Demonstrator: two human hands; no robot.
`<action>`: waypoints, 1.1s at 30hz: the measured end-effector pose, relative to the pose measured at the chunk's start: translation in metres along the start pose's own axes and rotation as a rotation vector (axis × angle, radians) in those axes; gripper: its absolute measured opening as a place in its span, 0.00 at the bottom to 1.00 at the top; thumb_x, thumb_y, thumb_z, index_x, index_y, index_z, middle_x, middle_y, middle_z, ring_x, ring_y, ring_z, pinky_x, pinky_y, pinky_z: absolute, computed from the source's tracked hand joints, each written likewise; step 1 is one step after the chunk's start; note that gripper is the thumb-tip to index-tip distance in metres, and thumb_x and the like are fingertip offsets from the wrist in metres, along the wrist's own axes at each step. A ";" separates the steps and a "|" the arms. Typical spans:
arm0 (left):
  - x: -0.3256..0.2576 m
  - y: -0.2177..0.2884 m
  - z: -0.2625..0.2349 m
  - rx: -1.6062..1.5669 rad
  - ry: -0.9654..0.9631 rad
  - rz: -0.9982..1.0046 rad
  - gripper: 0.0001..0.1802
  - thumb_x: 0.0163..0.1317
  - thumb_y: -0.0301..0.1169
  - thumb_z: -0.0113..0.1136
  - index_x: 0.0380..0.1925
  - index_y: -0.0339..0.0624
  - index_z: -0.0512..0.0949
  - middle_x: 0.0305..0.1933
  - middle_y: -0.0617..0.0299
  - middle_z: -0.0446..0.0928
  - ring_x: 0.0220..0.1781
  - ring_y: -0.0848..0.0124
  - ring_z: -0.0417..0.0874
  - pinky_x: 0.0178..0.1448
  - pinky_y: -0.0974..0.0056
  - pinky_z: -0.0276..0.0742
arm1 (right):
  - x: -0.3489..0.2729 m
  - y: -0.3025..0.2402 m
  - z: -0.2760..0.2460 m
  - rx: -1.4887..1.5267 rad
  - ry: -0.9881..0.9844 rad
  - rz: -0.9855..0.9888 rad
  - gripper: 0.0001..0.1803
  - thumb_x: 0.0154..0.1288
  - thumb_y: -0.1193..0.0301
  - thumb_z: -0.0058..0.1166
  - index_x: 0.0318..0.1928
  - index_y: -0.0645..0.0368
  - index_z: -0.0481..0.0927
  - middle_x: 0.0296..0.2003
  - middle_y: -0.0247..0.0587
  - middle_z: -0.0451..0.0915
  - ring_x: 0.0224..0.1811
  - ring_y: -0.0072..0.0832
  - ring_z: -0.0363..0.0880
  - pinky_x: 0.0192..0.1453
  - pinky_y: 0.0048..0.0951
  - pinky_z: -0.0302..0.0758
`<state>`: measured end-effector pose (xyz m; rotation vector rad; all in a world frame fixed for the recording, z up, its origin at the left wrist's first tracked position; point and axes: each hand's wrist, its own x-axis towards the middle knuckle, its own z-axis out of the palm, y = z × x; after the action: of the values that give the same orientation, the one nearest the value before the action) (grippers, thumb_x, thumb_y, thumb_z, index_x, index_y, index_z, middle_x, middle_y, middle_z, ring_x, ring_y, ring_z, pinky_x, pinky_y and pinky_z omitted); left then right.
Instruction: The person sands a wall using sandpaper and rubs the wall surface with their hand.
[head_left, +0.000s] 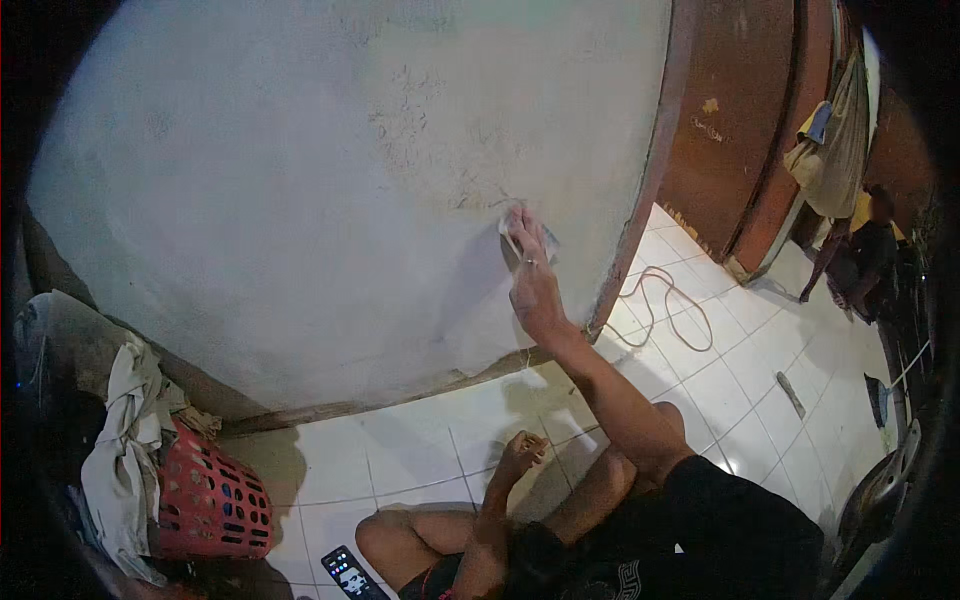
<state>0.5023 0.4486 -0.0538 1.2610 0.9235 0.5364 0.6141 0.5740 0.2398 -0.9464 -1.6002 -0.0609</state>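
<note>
My right hand (533,285) reaches up and presses a small pale sheet (549,243) against the whitish wall (300,200), fingers laid over it. The sheet's kind cannot be made out; its edges show on both sides of the fingers. Around and above it, the wall's surface is rough, with dark cracks and flaking marks. Low over my folded legs, my left hand (518,460) hangs away from the wall with its fingers curled in. Its palm is hidden, so anything in it does not show.
At left stands a red perforated basket (215,500) with pale cloth (125,455) draped over it. A phone (350,575) lies lit on the tiled floor (410,460) beside my knee. An orange cord (680,310) loops near the doorway. Another person (865,255) is at far right, below a hanging cloth (840,150).
</note>
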 end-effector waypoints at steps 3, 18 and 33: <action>0.001 0.001 0.001 0.007 -0.012 -0.024 0.23 0.64 0.50 0.60 0.44 0.40 0.74 0.35 0.58 0.80 0.33 0.71 0.81 0.38 0.64 0.76 | 0.029 -0.004 -0.004 -0.117 -0.007 -0.057 0.32 0.65 0.88 0.31 0.71 0.62 0.56 0.73 0.59 0.51 0.74 0.56 0.52 0.76 0.48 0.58; 0.011 -0.022 -0.003 -0.091 -0.062 0.019 0.25 0.62 0.53 0.63 0.43 0.42 0.74 0.34 0.61 0.80 0.31 0.73 0.80 0.36 0.67 0.77 | -0.026 0.021 0.009 -0.196 -0.010 -0.049 0.30 0.65 0.87 0.38 0.69 0.63 0.57 0.72 0.56 0.57 0.74 0.53 0.55 0.76 0.52 0.54; 0.004 -0.007 -0.003 -0.001 -0.014 0.029 0.26 0.62 0.53 0.61 0.44 0.40 0.74 0.34 0.58 0.80 0.32 0.71 0.81 0.36 0.65 0.77 | -0.023 0.026 0.012 -0.118 -0.002 -0.024 0.35 0.59 0.90 0.39 0.68 0.61 0.59 0.70 0.57 0.61 0.73 0.54 0.56 0.76 0.47 0.55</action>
<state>0.5011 0.4514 -0.0617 1.2772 0.8936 0.5504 0.6190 0.5853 0.2049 -1.0178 -1.6237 -0.1728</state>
